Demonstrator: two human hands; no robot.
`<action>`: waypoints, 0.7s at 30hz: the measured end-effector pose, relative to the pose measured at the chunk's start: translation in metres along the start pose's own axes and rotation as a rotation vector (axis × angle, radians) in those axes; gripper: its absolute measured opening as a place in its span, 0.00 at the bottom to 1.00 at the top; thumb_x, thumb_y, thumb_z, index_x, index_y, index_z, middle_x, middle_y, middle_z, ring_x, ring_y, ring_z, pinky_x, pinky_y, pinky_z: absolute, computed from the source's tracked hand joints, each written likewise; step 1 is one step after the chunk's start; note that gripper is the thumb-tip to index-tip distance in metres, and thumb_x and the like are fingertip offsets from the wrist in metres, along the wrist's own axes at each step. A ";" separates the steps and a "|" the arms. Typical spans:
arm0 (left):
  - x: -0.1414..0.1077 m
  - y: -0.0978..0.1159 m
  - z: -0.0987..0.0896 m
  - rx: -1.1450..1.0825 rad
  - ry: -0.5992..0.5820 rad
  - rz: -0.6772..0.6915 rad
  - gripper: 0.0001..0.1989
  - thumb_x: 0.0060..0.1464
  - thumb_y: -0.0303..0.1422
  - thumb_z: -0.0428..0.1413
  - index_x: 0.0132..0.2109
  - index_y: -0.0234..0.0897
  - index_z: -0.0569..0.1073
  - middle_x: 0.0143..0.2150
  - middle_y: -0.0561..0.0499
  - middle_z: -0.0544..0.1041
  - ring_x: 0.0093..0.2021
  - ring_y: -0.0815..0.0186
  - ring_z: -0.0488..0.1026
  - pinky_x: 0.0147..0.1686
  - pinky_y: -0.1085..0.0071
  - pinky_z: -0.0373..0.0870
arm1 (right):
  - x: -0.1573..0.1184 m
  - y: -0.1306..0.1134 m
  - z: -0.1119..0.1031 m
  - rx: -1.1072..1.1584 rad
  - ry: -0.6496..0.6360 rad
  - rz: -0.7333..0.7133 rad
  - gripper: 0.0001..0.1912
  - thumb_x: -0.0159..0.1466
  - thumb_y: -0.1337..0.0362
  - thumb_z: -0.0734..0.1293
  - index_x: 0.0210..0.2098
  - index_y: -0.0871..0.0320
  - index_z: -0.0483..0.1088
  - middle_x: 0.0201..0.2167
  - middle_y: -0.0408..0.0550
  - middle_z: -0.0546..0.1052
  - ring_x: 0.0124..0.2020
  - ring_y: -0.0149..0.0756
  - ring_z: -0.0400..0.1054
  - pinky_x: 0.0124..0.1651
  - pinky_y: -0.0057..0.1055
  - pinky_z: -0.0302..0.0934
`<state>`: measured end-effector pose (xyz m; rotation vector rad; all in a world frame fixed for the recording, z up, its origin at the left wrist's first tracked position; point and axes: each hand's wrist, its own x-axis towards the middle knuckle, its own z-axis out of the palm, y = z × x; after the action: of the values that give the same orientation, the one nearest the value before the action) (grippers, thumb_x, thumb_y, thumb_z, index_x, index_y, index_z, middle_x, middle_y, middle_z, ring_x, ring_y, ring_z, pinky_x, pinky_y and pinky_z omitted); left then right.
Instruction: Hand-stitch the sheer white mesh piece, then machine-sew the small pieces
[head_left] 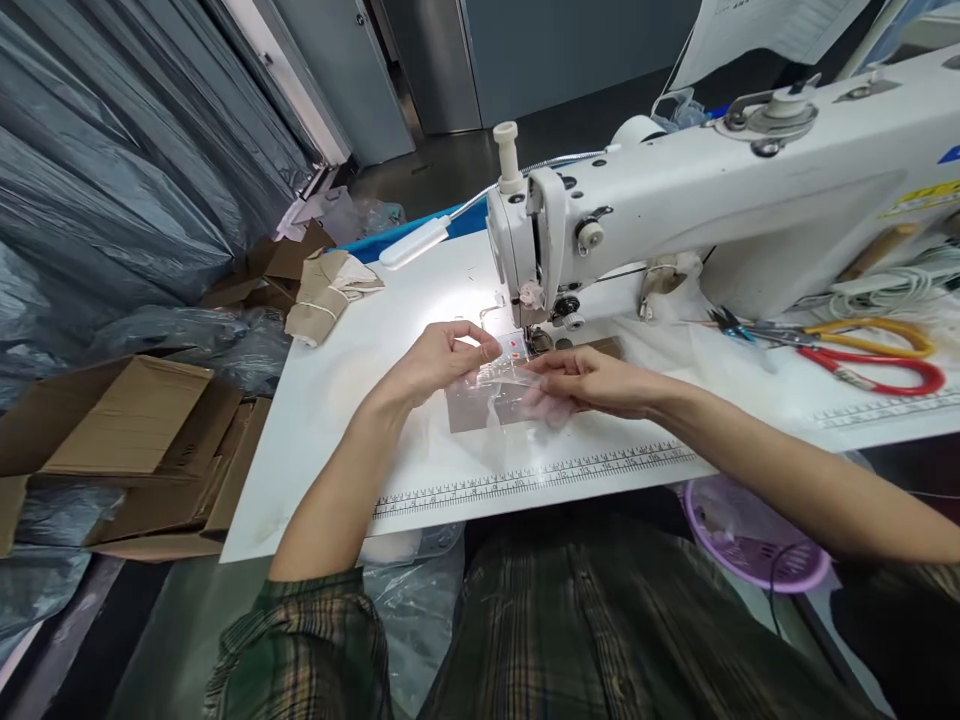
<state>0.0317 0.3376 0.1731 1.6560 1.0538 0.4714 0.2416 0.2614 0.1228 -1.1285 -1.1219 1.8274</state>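
Note:
A sheer, see-through piece of material (pixel 499 400) lies in front of the needle of a white sewing machine (pixel 645 200). My left hand (pixel 448 358) pinches its left upper part, thumb and fingertips together. At its right side my right hand (pixel 581 382) has its fingers closed on the same material, just before the presser foot (pixel 534 340). Small red marks show near the needle, between my hands. Under the sheer piece the metal bed plate (pixel 465 412) shows through. A lit lamp (pixel 415 243) on a bendy neck shines on this spot.
Red-handled scissors (pixel 874 372), yellow-handled scissors (pixel 870 335) and blue-tipped snips (pixel 726 322) lie to the right. A tied brown bundle (pixel 322 300) sits at the table's back left. A ruler strip (pixel 540 475) runs along the front edge. Cardboard boxes (pixel 127 420) stand left; a purple basket (pixel 757 550) sits below right.

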 end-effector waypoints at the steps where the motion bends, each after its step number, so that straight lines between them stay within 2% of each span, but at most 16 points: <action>1: -0.002 0.000 -0.003 -0.009 -0.075 -0.024 0.21 0.42 0.46 0.69 0.36 0.35 0.76 0.18 0.56 0.69 0.15 0.76 0.58 0.15 0.77 0.48 | -0.002 0.000 -0.005 -0.021 -0.023 0.034 0.13 0.60 0.66 0.71 0.45 0.61 0.72 0.39 0.54 0.82 0.33 0.40 0.79 0.34 0.34 0.75; 4: -0.006 -0.002 -0.005 0.035 -0.191 -0.059 0.22 0.44 0.44 0.68 0.43 0.35 0.75 0.22 0.56 0.71 0.19 0.75 0.62 0.18 0.77 0.54 | -0.002 0.001 -0.015 -0.193 -0.048 0.059 0.12 0.61 0.64 0.71 0.43 0.61 0.72 0.36 0.53 0.82 0.33 0.37 0.78 0.33 0.29 0.73; 6: -0.003 -0.006 -0.004 0.175 -0.155 -0.053 0.20 0.49 0.43 0.65 0.43 0.35 0.74 0.23 0.56 0.71 0.20 0.73 0.63 0.21 0.76 0.58 | 0.003 0.000 -0.017 -0.370 -0.007 0.036 0.11 0.61 0.64 0.71 0.42 0.60 0.72 0.32 0.50 0.81 0.31 0.36 0.77 0.32 0.28 0.71; 9: 0.010 -0.015 -0.003 0.569 0.028 0.050 0.14 0.53 0.41 0.63 0.42 0.36 0.74 0.28 0.52 0.75 0.28 0.67 0.71 0.28 0.71 0.65 | 0.014 -0.003 -0.018 -0.711 0.113 -0.049 0.06 0.61 0.66 0.69 0.38 0.59 0.73 0.28 0.47 0.80 0.30 0.36 0.75 0.32 0.30 0.66; 11: 0.021 -0.022 -0.003 0.859 0.194 0.177 0.11 0.55 0.35 0.62 0.44 0.37 0.74 0.38 0.46 0.78 0.37 0.60 0.74 0.35 0.66 0.68 | 0.022 -0.005 -0.019 -0.898 0.219 -0.119 0.04 0.61 0.65 0.68 0.35 0.58 0.74 0.29 0.47 0.79 0.31 0.37 0.73 0.34 0.32 0.63; 13: 0.029 -0.028 -0.001 1.052 0.339 0.319 0.09 0.57 0.29 0.59 0.46 0.37 0.74 0.46 0.42 0.77 0.44 0.55 0.74 0.39 0.61 0.69 | 0.028 -0.006 -0.021 -0.962 0.303 -0.126 0.06 0.62 0.62 0.67 0.34 0.58 0.75 0.30 0.47 0.79 0.32 0.38 0.72 0.35 0.32 0.61; 15: 0.030 -0.034 0.005 1.103 0.392 0.465 0.08 0.60 0.25 0.53 0.44 0.37 0.74 0.47 0.42 0.77 0.45 0.56 0.73 0.40 0.59 0.70 | 0.032 -0.005 -0.023 -0.933 0.330 -0.081 0.08 0.64 0.59 0.66 0.35 0.57 0.75 0.29 0.46 0.79 0.30 0.36 0.71 0.34 0.32 0.60; 16: 0.029 -0.037 0.010 1.071 0.365 0.541 0.08 0.61 0.25 0.51 0.43 0.36 0.74 0.45 0.43 0.77 0.43 0.57 0.74 0.39 0.60 0.71 | 0.033 -0.005 -0.024 -0.915 0.333 -0.068 0.09 0.64 0.59 0.66 0.35 0.57 0.75 0.28 0.45 0.78 0.29 0.35 0.70 0.33 0.32 0.59; 18: 0.023 -0.042 0.019 0.940 0.224 0.675 0.09 0.64 0.29 0.50 0.43 0.35 0.75 0.42 0.45 0.77 0.41 0.61 0.74 0.38 0.64 0.73 | 0.032 -0.003 -0.025 -0.898 0.331 -0.078 0.10 0.64 0.57 0.65 0.35 0.56 0.74 0.26 0.43 0.77 0.28 0.34 0.69 0.33 0.31 0.58; 21: 0.017 -0.052 0.030 0.839 0.028 0.768 0.12 0.64 0.37 0.53 0.48 0.33 0.74 0.45 0.43 0.77 0.46 0.61 0.75 0.42 0.64 0.75 | 0.028 0.000 -0.026 -0.931 0.339 -0.140 0.10 0.62 0.55 0.68 0.34 0.57 0.73 0.25 0.42 0.75 0.27 0.32 0.66 0.30 0.30 0.56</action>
<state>0.0418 0.3364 0.1115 2.8303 0.6088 0.5746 0.2551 0.2935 0.1079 -1.7182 -1.8345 0.9116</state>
